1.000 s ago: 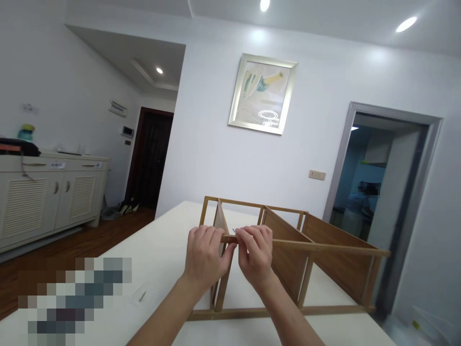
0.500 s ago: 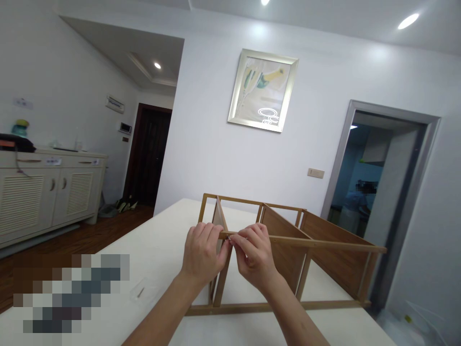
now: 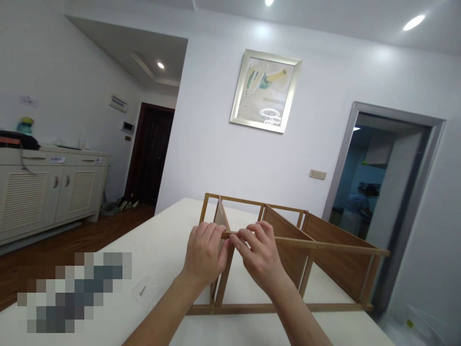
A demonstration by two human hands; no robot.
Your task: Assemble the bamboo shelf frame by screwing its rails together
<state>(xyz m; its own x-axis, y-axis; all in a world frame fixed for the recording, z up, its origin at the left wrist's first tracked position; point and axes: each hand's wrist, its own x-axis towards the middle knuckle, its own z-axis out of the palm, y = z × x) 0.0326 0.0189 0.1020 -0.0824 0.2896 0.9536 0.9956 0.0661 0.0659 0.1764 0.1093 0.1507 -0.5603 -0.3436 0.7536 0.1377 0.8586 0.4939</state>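
Note:
A bamboo shelf frame (image 3: 324, 247) with three brown panels lies on its side on the white table (image 3: 158, 250). My left hand (image 3: 205, 254) is closed round the frame's upper rail where the near upright post joins it. My right hand (image 3: 259, 257) pinches at the same joint from the right, fingers curled together on something too small to make out. The two hands almost touch.
A small clear bag with a screw (image 3: 144, 290) lies on the table left of my arms. A white sideboard (image 3: 46, 187) stands along the left wall. A person (image 3: 360, 206) stands beyond the doorway at the right. A framed picture (image 3: 264, 90) hangs on the wall.
My right hand's fingers have shifted slightly on the joint, and a thin metal piece seen at its fingertips one second ago no longer shows. The frame has not moved.

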